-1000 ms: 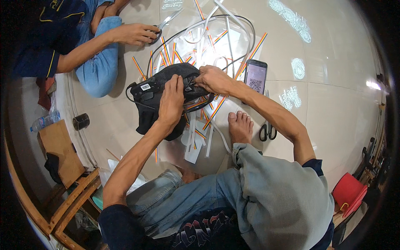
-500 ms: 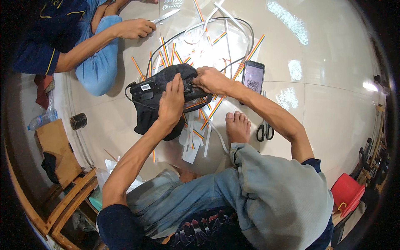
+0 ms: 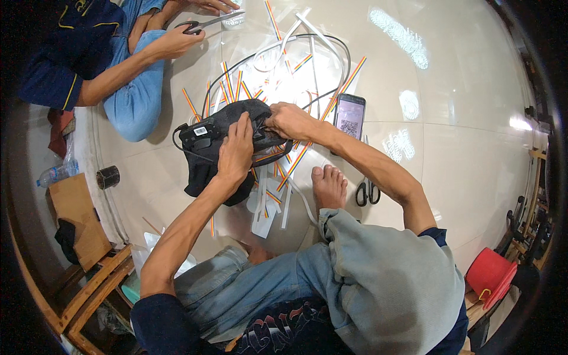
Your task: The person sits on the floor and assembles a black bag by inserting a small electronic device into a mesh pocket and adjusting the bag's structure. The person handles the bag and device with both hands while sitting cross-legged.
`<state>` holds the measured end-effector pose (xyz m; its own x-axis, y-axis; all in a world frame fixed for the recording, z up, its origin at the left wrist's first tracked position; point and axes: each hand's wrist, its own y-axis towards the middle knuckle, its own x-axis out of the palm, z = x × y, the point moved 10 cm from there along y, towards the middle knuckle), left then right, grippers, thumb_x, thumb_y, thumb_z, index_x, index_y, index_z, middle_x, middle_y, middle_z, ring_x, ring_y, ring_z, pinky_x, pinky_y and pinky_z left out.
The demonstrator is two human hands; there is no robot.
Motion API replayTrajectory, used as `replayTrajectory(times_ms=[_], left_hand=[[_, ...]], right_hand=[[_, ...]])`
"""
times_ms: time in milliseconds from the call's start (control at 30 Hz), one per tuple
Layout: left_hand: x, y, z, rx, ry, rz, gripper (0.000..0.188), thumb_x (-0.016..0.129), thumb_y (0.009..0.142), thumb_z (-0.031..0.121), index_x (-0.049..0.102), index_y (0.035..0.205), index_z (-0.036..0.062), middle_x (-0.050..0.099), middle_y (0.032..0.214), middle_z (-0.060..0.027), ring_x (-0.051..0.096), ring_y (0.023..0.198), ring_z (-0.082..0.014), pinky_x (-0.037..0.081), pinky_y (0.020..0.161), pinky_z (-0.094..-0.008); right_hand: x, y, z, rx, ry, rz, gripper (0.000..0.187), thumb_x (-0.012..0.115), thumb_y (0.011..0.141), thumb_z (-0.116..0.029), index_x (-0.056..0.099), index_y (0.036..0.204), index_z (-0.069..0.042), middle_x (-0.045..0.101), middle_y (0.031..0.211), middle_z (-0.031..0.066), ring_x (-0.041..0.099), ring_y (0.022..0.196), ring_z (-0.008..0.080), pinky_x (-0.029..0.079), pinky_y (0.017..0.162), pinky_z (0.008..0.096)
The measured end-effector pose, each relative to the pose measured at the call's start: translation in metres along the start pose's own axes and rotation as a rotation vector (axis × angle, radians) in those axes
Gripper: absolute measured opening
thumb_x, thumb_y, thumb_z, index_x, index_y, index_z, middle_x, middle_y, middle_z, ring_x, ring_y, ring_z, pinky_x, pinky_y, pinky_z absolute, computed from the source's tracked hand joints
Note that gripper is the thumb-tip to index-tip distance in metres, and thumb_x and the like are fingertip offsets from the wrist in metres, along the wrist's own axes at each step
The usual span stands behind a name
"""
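Note:
A black mesh fabric item (image 3: 239,115), whose kind I cannot tell, rests on the strips in front of me. A black box with a small white label (image 3: 202,131) is fixed on its left side. My left hand (image 3: 238,148) lies flat over its middle with fingers stretched out. At its upper right edge, my right hand (image 3: 290,121) has bent fingers closed on the fabric; their tips are partly hidden. A thin black cable (image 3: 349,47) loops from the item across the far side.
Striped rainbow strips (image 3: 302,160) and white strips are scattered below the item. A phone (image 3: 350,117) and black-handled scissors (image 3: 368,192) lie by my right forearm. At the far left, another person's hand (image 3: 177,42) holds scissors (image 3: 210,22). A red bucket (image 3: 490,275) stands at right.
The whole view has shifted slightly. My hands keep nearly the same places on the black item. The other person's scissors show their handles now, and that person's second hand has come into view.

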<state>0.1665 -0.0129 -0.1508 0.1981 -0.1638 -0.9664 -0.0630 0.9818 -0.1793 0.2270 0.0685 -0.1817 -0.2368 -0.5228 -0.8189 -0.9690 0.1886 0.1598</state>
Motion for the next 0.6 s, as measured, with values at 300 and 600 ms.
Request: replayTrajectory(times_ms=[300, 600], left_hand=[[0.000, -0.005, -0.002, 0.055, 0.023, 0.069, 0.064, 0.057, 0.085, -0.007, 0.040, 0.147, -0.0090, 0.037, 0.156, -0.0171, 0.048, 0.134, -0.0346, 0.052, 0.105, -0.0412], [0.002, -0.005, 0.003, 0.079, 0.187, 0.049, 0.067, 0.064, 0.087, 0.002, 0.039, 0.148, -0.0096, 0.038, 0.156, -0.0173, 0.048, 0.133, -0.0299, 0.054, 0.103, -0.0380]], right_hand=[[-0.018, -0.006, -0.001, 0.023, 0.012, 0.052, 0.016, 0.074, 0.082, -0.018, 0.074, 0.093, -0.006, 0.067, 0.081, 0.0143, 0.065, 0.089, 0.0330, 0.052, 0.083, 0.0451], [-0.026, -0.021, 0.007, 0.102, -0.084, 0.037, 0.011, 0.073, 0.083, -0.016, 0.072, 0.089, -0.007, 0.071, 0.083, 0.0107, 0.065, 0.093, 0.0294, 0.050, 0.085, 0.0438]])
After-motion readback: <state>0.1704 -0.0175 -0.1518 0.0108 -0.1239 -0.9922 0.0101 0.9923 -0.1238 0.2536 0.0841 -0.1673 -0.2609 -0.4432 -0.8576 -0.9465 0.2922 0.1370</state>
